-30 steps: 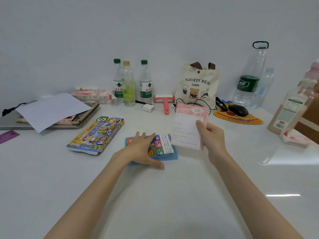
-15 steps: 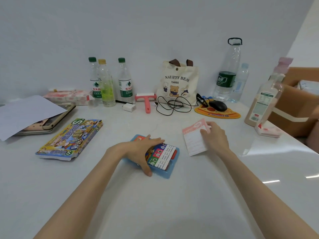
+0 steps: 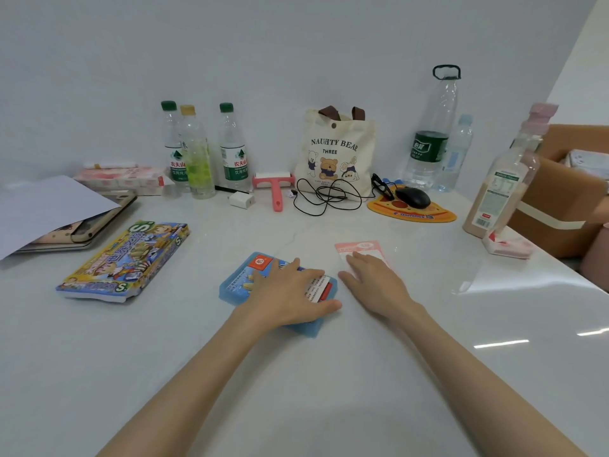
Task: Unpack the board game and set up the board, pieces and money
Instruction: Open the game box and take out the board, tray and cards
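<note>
The blue game box tray (image 3: 235, 285) lies in the middle of the white table with cards stacked in it. My left hand (image 3: 290, 291) rests flat on those cards, fingers spread, thumb at the tray's right edge. A stack of pink paper money (image 3: 359, 248) lies flat just right of the tray. My right hand (image 3: 375, 282) lies on its near end, fingers straight. The colourful game box lid (image 3: 125, 258) sits to the left, apart from both hands.
Along the back wall stand three small bottles (image 3: 197, 153), a pink roller (image 3: 275, 189), a bear tote bag (image 3: 333, 153), a black cable, a mouse (image 3: 412, 196) on an orange pad and large bottles. A laptop under white paper (image 3: 49, 206) is left; a cardboard box (image 3: 566, 192) right.
My right hand has lowered the pink money from the air onto the table right of the tray and flattened on it. My left hand stayed on the cards.
</note>
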The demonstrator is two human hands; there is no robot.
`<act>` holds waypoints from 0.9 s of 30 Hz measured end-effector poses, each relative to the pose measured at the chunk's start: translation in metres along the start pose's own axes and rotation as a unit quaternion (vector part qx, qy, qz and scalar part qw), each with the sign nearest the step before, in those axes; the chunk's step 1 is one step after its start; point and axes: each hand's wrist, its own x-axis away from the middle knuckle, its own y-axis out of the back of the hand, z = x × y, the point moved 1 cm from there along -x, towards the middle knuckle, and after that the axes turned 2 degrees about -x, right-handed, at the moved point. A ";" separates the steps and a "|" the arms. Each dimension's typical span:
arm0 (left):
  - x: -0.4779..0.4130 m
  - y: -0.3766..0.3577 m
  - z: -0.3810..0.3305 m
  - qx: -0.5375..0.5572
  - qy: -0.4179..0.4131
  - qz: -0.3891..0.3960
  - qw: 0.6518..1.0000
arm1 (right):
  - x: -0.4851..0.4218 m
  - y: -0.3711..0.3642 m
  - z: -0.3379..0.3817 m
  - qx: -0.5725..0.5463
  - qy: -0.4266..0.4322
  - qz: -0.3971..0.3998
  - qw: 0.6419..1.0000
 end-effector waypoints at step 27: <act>-0.036 -0.006 -0.013 0.079 -0.185 0.036 0.979 | -0.054 0.036 -0.079 0.005 -0.128 0.063 0.990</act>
